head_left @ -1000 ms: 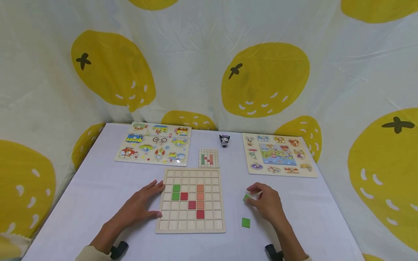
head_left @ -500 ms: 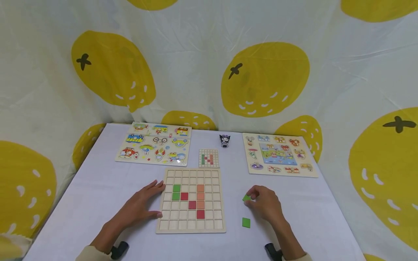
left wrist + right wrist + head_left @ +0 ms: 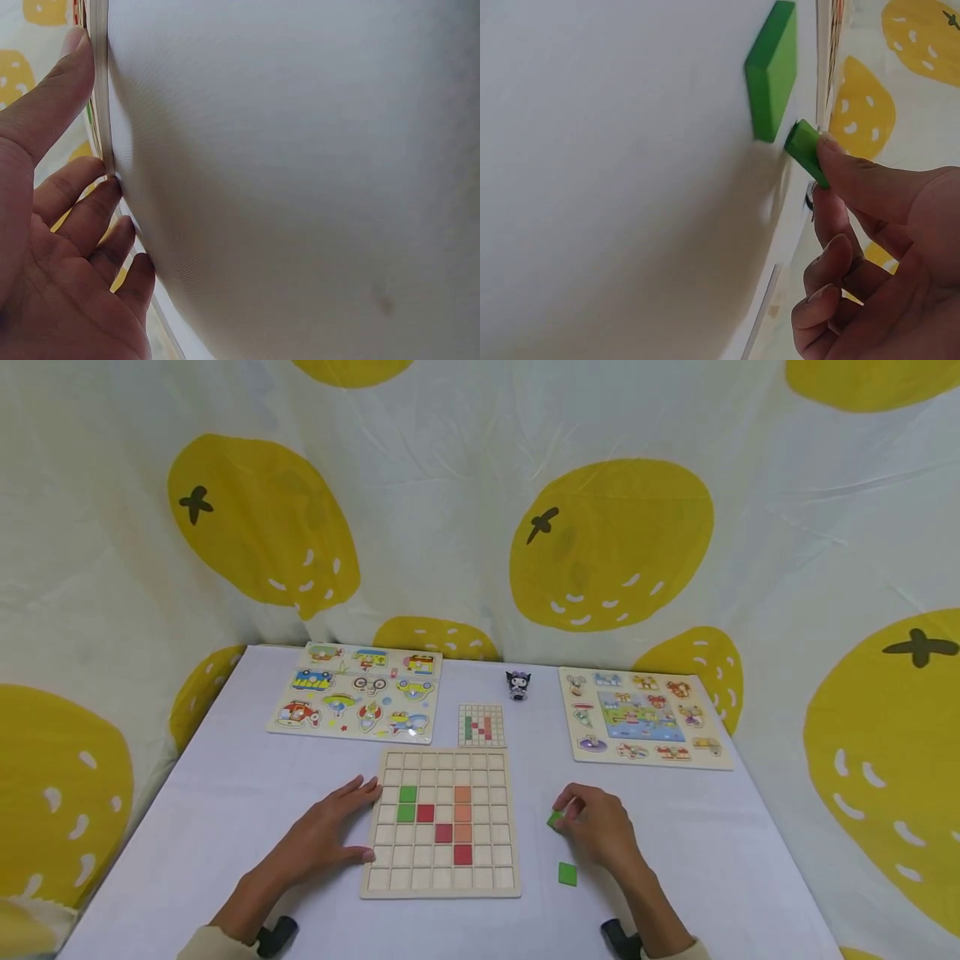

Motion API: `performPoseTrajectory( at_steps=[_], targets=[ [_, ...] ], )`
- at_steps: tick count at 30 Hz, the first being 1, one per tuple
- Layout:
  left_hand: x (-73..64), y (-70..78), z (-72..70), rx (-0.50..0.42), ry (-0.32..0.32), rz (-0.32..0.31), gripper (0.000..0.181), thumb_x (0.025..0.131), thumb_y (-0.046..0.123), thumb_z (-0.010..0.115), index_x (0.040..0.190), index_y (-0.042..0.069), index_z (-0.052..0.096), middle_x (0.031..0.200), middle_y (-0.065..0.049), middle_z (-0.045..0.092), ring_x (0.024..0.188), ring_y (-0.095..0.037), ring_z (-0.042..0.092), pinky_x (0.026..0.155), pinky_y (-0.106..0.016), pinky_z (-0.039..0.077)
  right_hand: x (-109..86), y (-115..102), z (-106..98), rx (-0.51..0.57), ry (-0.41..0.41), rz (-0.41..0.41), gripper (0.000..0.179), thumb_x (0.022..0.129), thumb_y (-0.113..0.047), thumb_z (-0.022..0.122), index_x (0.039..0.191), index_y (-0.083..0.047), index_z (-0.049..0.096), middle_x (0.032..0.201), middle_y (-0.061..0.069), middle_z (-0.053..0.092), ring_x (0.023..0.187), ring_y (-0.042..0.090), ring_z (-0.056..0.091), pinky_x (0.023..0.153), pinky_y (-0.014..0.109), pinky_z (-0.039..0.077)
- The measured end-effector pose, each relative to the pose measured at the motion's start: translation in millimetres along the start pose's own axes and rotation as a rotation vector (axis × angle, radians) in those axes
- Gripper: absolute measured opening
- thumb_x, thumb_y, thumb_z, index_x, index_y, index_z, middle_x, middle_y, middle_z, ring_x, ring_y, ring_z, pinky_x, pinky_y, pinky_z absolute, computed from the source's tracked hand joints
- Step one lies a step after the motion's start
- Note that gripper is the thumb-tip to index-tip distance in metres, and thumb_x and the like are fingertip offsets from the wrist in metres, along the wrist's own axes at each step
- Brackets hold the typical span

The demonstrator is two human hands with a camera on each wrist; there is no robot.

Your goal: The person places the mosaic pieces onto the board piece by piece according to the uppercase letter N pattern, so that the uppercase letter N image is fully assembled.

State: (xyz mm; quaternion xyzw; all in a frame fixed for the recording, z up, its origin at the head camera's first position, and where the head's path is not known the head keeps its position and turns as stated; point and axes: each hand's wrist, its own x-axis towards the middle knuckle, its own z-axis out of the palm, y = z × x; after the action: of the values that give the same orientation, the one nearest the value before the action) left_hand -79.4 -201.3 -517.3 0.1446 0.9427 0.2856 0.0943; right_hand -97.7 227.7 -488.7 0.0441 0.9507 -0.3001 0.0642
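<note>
A wooden grid board (image 3: pixel 405 856) lies at the middle of the table, with green, red and orange square tiles set in some cells. My left hand (image 3: pixel 318 831) rests against the board's left edge, thumb and fingers spread along it; in the left wrist view the hand (image 3: pixel 75 255) touches the board's side. My right hand (image 3: pixel 600 827) pinches a green square tile (image 3: pixel 805 146) between thumb and index finger, to the right of the board. A second green tile (image 3: pixel 567 873) lies flat on the cloth nearer the front, below that hand.
A small pattern card (image 3: pixel 481 727) touches the board's far edge. Behind it stands a small black-and-white figurine (image 3: pixel 517 685). A vehicle peg puzzle (image 3: pixel 352 693) lies at the back left, another picture puzzle (image 3: pixel 645 714) at the back right. A lemon-print curtain (image 3: pixel 435 527) hangs behind the table.
My right hand has closed its pinch on the green tile and shifted slightly left with it, towards the board. The left hand keeps its place at the board's edge.
</note>
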Motion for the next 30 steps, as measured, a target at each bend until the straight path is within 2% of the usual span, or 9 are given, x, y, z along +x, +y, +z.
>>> performPoseTrajectory(
  at_steps=[8, 17, 24, 30],
  targets=[
    [-0.8, 1.1, 0.2, -0.003, -0.004, 0.003, 0.100, 0.075, 0.039, 0.096, 0.161, 0.018, 0.049, 0.171, -0.001, 0.043, 0.161, -0.039, 0.032, 0.121, -0.069, 0.037, -4.2, -14, 8, 0.087, 0.010, -0.053, 0.021, 0.086, -0.007, 0.087, 0.097, -0.021, 0.077, 0.076, -0.004, 0.061, 0.070, 0.014, 0.050, 0.064, 0.027, 0.038],
    [-0.9, 0.8, 0.4, 0.002, 0.001, 0.017, 0.100, 0.075, 0.038, 0.096, 0.160, 0.017, 0.050, 0.170, 0.000, 0.043, 0.161, -0.039, 0.033, 0.121, -0.067, 0.039, -14.2, -37, 25, 0.171, 0.029, -0.096, 0.022, 0.084, -0.012, 0.089, 0.093, -0.025, 0.074, 0.074, -0.007, 0.063, 0.067, 0.014, 0.049, 0.061, 0.025, 0.039],
    [-0.5, 1.7, -0.4, -0.006, -0.004, 0.003, 0.100, 0.074, 0.039, 0.097, 0.160, 0.018, 0.050, 0.171, 0.000, 0.042, 0.161, -0.039, 0.032, 0.121, -0.068, 0.038, -23.8, -55, 38, 0.212, -0.013, -0.131, 0.022, 0.084, -0.014, 0.090, 0.092, -0.026, 0.073, 0.074, -0.009, 0.063, 0.067, 0.012, 0.049, 0.058, 0.023, 0.039],
    [-0.1, 1.3, -0.5, -0.002, -0.005, -0.007, 0.101, 0.074, 0.039, 0.097, 0.161, 0.019, 0.049, 0.171, 0.001, 0.042, 0.162, -0.039, 0.031, 0.121, -0.069, 0.038, -31.3, -68, 52, 0.243, -0.053, -0.182, 0.021, 0.083, -0.015, 0.089, 0.091, -0.025, 0.073, 0.073, -0.010, 0.064, 0.059, 0.007, 0.046, 0.053, 0.023, 0.036]
  ],
)
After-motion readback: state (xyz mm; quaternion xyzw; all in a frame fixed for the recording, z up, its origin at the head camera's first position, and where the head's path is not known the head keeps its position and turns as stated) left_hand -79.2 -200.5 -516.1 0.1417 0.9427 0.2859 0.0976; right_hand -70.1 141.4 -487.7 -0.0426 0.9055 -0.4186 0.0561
